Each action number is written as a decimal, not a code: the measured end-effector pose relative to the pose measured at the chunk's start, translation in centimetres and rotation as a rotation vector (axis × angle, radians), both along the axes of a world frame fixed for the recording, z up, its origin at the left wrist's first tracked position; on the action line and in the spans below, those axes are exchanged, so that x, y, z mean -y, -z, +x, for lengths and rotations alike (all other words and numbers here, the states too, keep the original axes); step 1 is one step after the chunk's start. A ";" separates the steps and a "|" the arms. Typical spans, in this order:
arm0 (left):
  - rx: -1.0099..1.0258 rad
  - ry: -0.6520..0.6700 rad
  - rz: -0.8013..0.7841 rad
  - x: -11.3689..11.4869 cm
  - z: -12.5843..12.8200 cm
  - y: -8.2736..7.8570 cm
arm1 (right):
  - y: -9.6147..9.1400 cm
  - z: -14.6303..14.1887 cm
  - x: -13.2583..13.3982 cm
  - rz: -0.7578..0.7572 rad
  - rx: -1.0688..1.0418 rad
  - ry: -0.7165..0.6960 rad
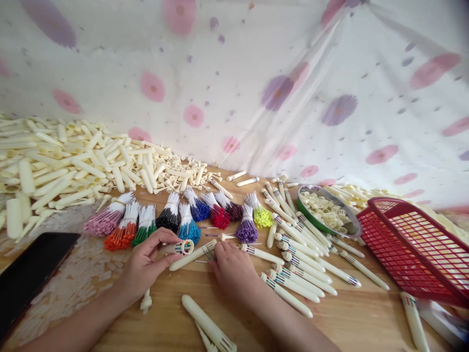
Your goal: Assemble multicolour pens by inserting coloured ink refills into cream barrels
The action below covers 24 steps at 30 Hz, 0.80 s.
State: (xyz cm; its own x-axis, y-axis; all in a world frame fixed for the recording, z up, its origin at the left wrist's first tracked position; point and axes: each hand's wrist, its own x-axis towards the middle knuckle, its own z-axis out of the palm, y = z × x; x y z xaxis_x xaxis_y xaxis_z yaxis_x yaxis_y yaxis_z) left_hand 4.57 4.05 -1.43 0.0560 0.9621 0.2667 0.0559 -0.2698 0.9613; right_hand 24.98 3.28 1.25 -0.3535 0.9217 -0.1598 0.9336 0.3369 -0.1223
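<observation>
My left hand [150,264] pinches a short cream multicolour pen barrel [176,248] between thumb and fingers. Its round open end faces right, and coloured pieces show inside the rim. My right hand [234,266] is low over the wood, fingers drawn together beside small clear pieces [209,252]; what its fingertips grip is hidden. Between the hands lies a cream pen [192,255]. Just beyond them stand bundles of refills with white stems, among them light blue [188,227], purple [247,227] and black [168,215].
Cream pen parts [73,161] are heaped at the back left. A dark phone-like slab [34,274] lies at left by scattered clear tubes [69,288]. At right are many pens [293,283], a metal bowl [353,227] of small cream parts and a red basket [414,244].
</observation>
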 end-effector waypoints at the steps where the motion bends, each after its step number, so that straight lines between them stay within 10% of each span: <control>1: -0.005 -0.005 -0.003 0.0 0.0 0.0 | 0.0 -0.1 0.0 0.002 0.009 0.009; 11: -0.025 -0.003 -0.017 0.1 0.1 0.3 | -3.8 7.1 -3.4 0.110 -0.063 0.377; 24: -0.033 0.020 -0.021 0.2 0.1 0.4 | -3.6 8.9 -4.3 0.003 0.058 0.187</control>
State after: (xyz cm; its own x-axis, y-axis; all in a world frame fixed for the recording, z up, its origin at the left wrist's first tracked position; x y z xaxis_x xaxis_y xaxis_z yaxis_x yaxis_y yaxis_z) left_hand 4.64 3.88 -1.83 0.0837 0.9661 0.2441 0.0821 -0.2509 0.9645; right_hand 33.85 7.62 4.81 -0.1661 0.9709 -0.1725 0.9854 0.1570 -0.0654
